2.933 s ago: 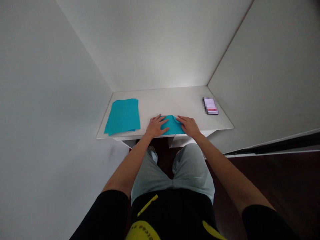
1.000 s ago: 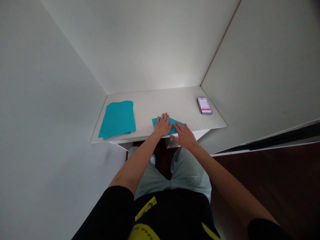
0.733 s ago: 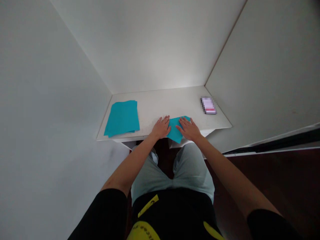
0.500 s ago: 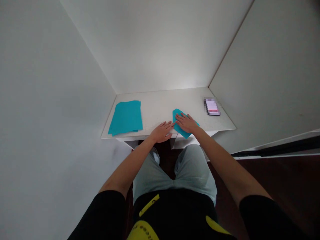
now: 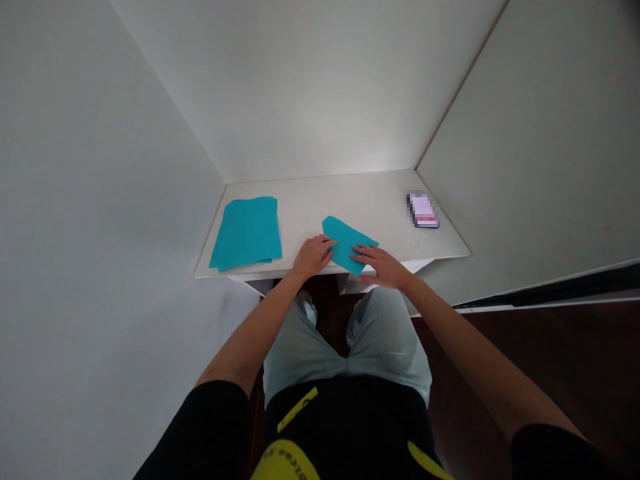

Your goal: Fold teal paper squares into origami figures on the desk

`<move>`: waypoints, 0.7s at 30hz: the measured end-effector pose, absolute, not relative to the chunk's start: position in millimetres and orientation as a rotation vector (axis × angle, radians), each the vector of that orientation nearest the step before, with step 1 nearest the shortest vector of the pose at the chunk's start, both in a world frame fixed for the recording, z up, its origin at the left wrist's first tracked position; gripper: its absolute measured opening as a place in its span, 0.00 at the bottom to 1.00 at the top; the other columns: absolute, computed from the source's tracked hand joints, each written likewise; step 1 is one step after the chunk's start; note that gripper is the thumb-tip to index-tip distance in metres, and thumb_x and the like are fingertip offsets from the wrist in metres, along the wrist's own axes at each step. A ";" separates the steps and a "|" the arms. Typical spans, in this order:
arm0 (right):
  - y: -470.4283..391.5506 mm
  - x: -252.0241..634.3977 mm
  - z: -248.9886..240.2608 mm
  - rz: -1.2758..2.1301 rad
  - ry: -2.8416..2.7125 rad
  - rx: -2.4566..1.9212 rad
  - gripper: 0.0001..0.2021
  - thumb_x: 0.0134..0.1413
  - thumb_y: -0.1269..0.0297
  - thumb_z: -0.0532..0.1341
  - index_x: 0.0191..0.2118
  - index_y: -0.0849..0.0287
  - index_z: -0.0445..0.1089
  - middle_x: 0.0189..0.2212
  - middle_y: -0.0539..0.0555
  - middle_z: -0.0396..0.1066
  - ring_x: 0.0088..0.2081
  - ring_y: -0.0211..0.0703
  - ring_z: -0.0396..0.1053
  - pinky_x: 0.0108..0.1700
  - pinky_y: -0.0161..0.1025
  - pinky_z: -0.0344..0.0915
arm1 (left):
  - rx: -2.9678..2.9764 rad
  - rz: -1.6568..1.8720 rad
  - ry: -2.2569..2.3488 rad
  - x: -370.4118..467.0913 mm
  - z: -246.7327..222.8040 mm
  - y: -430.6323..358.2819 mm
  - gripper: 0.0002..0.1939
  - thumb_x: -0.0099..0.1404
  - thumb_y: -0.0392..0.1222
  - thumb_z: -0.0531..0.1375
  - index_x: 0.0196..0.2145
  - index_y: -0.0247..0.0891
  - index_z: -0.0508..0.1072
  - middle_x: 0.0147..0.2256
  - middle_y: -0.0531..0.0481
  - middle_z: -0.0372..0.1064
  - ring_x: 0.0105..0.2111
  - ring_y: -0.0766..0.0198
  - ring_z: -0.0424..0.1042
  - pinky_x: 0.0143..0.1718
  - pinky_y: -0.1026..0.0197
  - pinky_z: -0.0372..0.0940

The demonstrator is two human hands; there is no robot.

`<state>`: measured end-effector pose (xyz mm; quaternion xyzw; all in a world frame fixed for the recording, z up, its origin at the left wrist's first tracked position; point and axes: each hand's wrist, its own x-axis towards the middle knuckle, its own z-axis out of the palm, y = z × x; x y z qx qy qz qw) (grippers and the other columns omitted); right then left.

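Note:
A folded blue-green paper lies tilted at the front edge of the white desk, its lower corner reaching past the edge. The fingertips of my left hand rest on its left side, fingers spread. On its right side lie the fingers of my right hand, also apart, with the palm off the paper. Neither hand grips anything. To the left, a stack of blue-green sheets lies flat with slightly uneven edges.
A phone, partly pixelated, lies at the right of the white desk. Walls stand behind the desk and on both sides. My knees are below the front edge.
The folded paper has shifted left and turned a little. My right hand has slid down towards its right edge, and my left hand has moved slightly left and up.

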<state>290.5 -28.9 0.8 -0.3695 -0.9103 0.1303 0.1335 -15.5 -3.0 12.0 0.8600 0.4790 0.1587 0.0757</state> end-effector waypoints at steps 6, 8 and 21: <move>-7.1 279.7 8.4 0.438 -2.509 -1.144 0.23 0.77 0.49 0.52 0.56 0.51 0.82 0.61 0.57 0.79 0.61 0.54 0.75 0.65 0.54 0.70 | 2.608 0.398 1.424 -13.3 9.0 -2.9 0.25 0.81 0.50 0.53 0.71 0.48 0.69 0.74 0.49 0.61 0.77 0.53 0.54 0.75 0.44 0.54; 3.5 274.1 7.8 0.414 -2.437 -1.292 0.25 0.77 0.48 0.51 0.51 0.54 0.83 0.54 0.59 0.82 0.54 0.55 0.78 0.60 0.53 0.72 | 2.602 0.405 1.414 -13.1 9.9 -2.9 0.23 0.82 0.49 0.50 0.68 0.48 0.72 0.73 0.49 0.64 0.76 0.55 0.54 0.74 0.45 0.54; 7.4 241.0 2.3 0.111 -2.145 -1.607 0.27 0.74 0.46 0.55 0.63 0.60 0.75 0.60 0.69 0.73 0.58 0.69 0.70 0.61 0.63 0.66 | 2.620 0.485 1.449 -9.6 16.6 -11.0 0.33 0.73 0.64 0.62 0.68 0.46 0.73 0.66 0.40 0.69 0.66 0.48 0.68 0.71 0.45 0.59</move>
